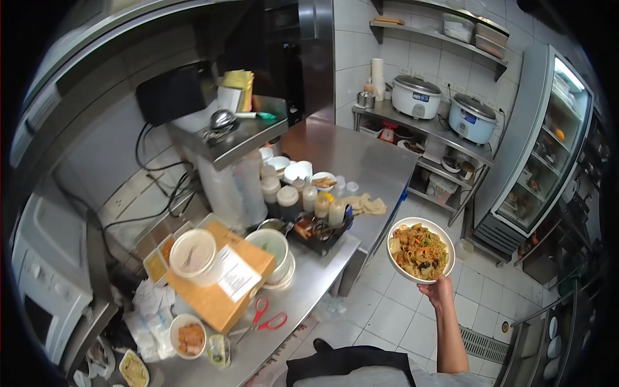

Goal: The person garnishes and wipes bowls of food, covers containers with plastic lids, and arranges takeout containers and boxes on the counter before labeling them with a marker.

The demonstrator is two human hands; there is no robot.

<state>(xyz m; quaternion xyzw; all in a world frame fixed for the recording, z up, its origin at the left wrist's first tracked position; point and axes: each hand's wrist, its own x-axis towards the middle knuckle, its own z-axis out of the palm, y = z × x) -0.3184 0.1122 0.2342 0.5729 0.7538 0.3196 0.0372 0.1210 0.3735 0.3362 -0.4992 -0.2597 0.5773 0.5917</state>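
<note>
Noodle bowl (pixel 448 265) hangs over tiled floor (pixel 398 301) near steel counter (pixel 367 151).

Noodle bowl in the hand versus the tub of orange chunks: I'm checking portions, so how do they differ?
The noodle bowl is in the right hand; the orange-chunk tub rests on the counter. The noodle bowl holds noodles with mixed pieces; the orange-chunk tub shows orange chunks alone. Both are white, round and uncovered.

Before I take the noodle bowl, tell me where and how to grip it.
I'd take the noodle bowl by its far rim, thumb on top, fingers beneath, coming from opposite the right hand: the round rim is free there, while that hand grips the near edge.
</note>
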